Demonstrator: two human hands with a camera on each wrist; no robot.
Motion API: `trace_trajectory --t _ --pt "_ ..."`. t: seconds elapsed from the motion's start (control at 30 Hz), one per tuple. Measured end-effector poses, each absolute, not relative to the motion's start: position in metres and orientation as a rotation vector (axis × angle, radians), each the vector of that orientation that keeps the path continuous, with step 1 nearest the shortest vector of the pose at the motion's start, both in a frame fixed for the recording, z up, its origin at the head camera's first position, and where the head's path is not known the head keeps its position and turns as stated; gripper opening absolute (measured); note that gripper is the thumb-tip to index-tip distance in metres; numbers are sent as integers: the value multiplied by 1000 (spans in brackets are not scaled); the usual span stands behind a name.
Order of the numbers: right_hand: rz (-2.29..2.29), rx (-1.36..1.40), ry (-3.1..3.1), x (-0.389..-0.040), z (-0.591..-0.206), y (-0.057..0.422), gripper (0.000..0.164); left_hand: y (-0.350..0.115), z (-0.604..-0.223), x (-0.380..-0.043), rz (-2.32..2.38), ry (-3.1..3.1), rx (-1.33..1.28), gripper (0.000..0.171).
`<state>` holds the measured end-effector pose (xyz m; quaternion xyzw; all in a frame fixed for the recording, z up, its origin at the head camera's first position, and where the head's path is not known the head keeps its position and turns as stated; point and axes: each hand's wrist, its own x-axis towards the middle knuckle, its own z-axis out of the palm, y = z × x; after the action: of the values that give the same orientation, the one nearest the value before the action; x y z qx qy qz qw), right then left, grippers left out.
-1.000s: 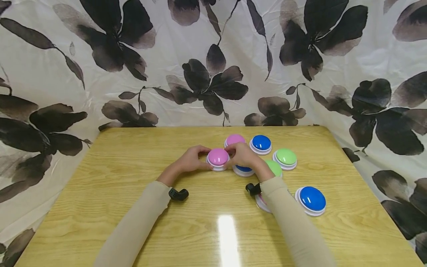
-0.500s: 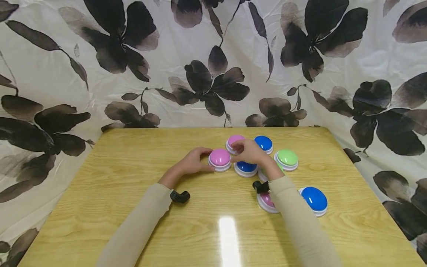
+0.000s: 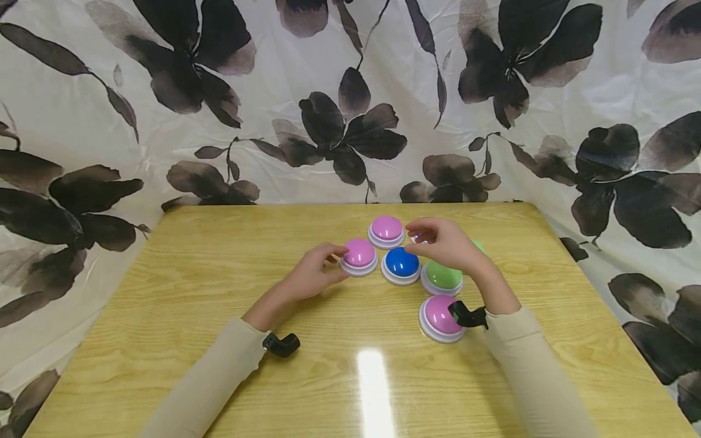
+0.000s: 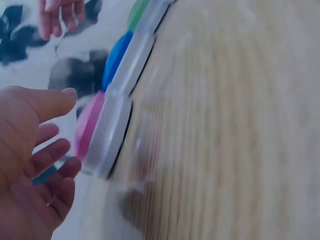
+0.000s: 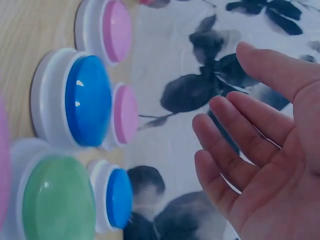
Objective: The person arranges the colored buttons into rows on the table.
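A round pink push button (image 3: 358, 253) on a white base sits on the wooden table, beside my left hand (image 3: 314, 272). In the left wrist view its relaxed fingers (image 4: 50, 155) are apart from this button. My right hand (image 3: 446, 243) hovers above the buttons at the right, holding nothing; the right wrist view shows its fingers (image 5: 235, 140) loosely extended. Below it are a blue button (image 3: 402, 262) and a green button (image 3: 442, 277). Another pink button (image 3: 386, 229) stands behind. A further blue button (image 5: 119, 199) is mostly hidden by my right hand in the head view.
Nearer me is a third pink button (image 3: 440, 315), partly covered by the right wrist camera (image 3: 468, 314). A second green button (image 3: 479, 246) barely shows behind my right hand. A floral cloth (image 3: 328, 109) hangs behind the wooden table (image 3: 219, 274).
My right hand has come off the left pink button and moved right, above the blue and green ones. My left hand has eased back slightly from that pink button, which stays in place.
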<state>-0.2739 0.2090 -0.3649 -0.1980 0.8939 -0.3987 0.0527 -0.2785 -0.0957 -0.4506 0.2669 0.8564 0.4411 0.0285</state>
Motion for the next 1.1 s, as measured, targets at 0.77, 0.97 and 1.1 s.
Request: trace_trajectory --t 0.77,0.97,1.1 --pt "-1276 -454 2656 -186 -411 274 56 -22 -453 -230 1126 2452 1160 46" --pt "-1290 -415 2578 -180 -414 276 67 -7 -457 -229 1057 2500 1147 52" --pt "-1259 -406 2567 -180 -417 277 72 5 -456 -229 1020 2507 1151 56"
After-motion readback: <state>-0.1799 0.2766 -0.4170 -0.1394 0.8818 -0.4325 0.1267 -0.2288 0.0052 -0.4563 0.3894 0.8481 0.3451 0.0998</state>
